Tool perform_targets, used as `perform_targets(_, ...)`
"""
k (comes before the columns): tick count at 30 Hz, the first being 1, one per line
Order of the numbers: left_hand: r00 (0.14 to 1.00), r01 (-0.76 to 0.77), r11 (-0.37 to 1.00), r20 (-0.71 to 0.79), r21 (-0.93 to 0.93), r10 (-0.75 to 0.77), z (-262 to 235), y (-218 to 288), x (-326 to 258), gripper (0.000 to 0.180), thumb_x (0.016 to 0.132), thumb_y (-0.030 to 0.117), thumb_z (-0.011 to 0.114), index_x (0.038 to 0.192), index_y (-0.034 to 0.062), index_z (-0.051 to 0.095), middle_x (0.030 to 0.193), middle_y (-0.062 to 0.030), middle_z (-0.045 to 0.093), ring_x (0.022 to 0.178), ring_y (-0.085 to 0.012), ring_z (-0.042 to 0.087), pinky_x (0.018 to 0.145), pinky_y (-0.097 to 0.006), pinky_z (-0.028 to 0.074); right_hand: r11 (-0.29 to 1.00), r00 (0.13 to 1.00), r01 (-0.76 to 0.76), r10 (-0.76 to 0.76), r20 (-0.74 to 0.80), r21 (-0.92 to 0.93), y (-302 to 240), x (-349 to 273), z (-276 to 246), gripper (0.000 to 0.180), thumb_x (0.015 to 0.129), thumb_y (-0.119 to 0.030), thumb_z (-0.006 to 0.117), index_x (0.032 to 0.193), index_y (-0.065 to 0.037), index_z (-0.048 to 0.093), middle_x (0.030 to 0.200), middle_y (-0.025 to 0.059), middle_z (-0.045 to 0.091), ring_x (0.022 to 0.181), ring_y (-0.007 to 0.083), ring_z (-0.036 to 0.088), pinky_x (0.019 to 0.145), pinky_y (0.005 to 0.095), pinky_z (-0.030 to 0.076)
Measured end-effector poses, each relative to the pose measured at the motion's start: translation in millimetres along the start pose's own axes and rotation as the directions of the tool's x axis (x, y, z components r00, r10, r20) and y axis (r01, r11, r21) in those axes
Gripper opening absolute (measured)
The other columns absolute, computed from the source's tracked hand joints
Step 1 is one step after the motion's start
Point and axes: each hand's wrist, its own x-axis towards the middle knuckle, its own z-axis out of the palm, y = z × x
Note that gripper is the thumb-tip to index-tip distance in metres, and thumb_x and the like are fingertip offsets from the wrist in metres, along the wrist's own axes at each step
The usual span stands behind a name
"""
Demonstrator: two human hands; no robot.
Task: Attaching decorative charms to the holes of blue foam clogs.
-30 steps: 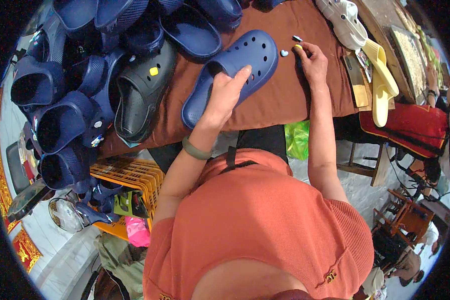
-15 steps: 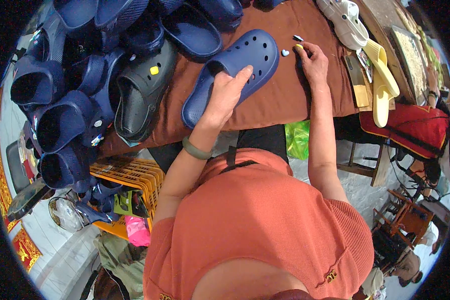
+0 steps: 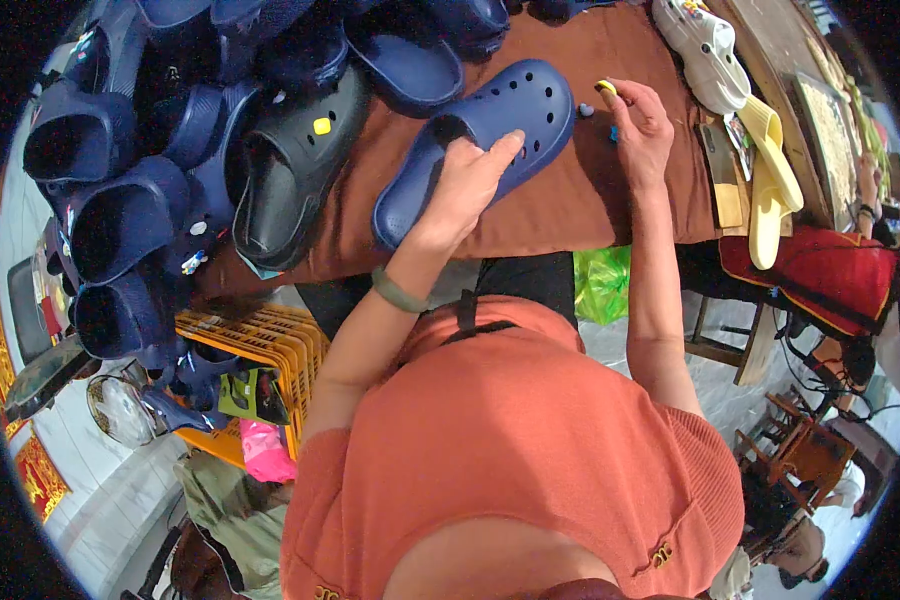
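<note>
My left hand (image 3: 467,185) is closed on a navy blue clog (image 3: 525,105), with the thumb outside on its holed upper and the fingers inside the opening. To the right of the toe, my right hand (image 3: 647,130) pinches a small yellow-and-black shoe charm (image 3: 606,88) between thumb and fingertips. A pale heart-shaped charm (image 3: 585,110) lies between the clog and this hand. Beside the thumb is a small blue piece (image 3: 614,133), partly hidden. Left of the held clog stands a black clog (image 3: 280,180) bearing a yellow square charm (image 3: 322,126).
Navy clogs (image 3: 130,220) are heaped along the left of the brown cloth (image 3: 510,235). A white clog (image 3: 705,60) and a pale yellow slipper (image 3: 767,200) lie at the right edge. Below the table are an orange crate (image 3: 290,350) and a green plastic bag (image 3: 602,285).
My right hand has lifted the yellow-and-black charm off the cloth and tilted it up. The small blue piece by the thumb now shows. My left hand keeps its hold on the clog.
</note>
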Motion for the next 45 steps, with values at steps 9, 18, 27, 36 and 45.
perform_targets(9, 1.0, -0.027, 0.997, 0.013, -0.068, 0.028, 3, 3, -2, 0.025, 0.088, 0.016, 0.059, 0.108, 0.0006, 0.059, 0.101, -0.0036, 0.061, 0.09, -0.0106, 0.056, 0.081, -0.026, 0.046, 0.949, 0.946, 0.286, -0.257, 0.196, -0.135, -24, 2, 19, 0.013, 0.076, -0.014, 0.07, 0.087, -0.008, 0.068, 0.089, 0.0057, 0.066, 0.083, 0.0219, 0.059, 0.08, 0.0338, 0.041)
perform_targets(18, 0.999, -0.035, 0.998, 0.029, -0.049, 0.036, 1, 1, -2, 0.022, 0.089, 0.016, 0.058, 0.105, 0.0007, 0.06, 0.096, -0.0012, 0.061, 0.086, -0.0084, 0.056, 0.078, -0.025, 0.046, 0.782, 0.853, 0.52, -0.45, 0.266, -0.345, -23, 4, 24, 0.016, 0.075, -0.015, 0.07, 0.09, -0.012, 0.065, 0.089, 0.0017, 0.064, 0.084, 0.0185, 0.058, 0.085, 0.0368, 0.036)
perform_targets(27, 0.998, -0.046, 0.998, 0.044, 0.035, 0.044, -3, -8, 2, 0.024, 0.089, 0.018, 0.056, 0.1, -0.0026, 0.061, 0.089, -0.0022, 0.061, 0.079, -0.0086, 0.056, 0.072, -0.027, 0.047, 0.575, 0.761, 0.648, -0.52, 0.388, -0.5, -34, -1, 25, 0.02, 0.074, -0.014, 0.068, 0.093, -0.012, 0.062, 0.092, 0.0003, 0.062, 0.084, 0.0182, 0.056, 0.089, 0.0415, 0.035)
perform_targets(36, 0.995, -0.1, 0.986, -0.017, 0.133, 0.103, -3, -18, 4, 0.033, 0.086, 0.026, 0.056, 0.078, -0.0063, 0.059, 0.066, -0.0066, 0.057, 0.059, -0.0121, 0.052, 0.056, -0.031, 0.043, 0.446, 0.675, 0.732, -0.369, 0.639, -0.515, -55, -2, 9, 0.035, 0.071, -0.011, 0.06, 0.105, -0.01, 0.062, 0.102, 0.0018, 0.058, 0.095, 0.0182, 0.053, 0.099, 0.0443, 0.031)
perform_targets(45, 0.985, -0.137, 0.929, -0.049, 0.344, 0.164, -4, -16, 2, 0.035, 0.084, 0.028, 0.059, 0.074, -0.0058, 0.057, 0.056, -0.0147, 0.053, 0.052, -0.0196, 0.053, 0.053, -0.036, 0.043, 0.298, 0.581, 0.799, -0.16, 0.798, -0.522, -65, -3, 16, 0.037, 0.074, -0.012, 0.055, 0.109, 0.0, 0.06, 0.109, 0.0086, 0.054, 0.107, 0.0223, 0.047, 0.102, 0.0483, 0.028)
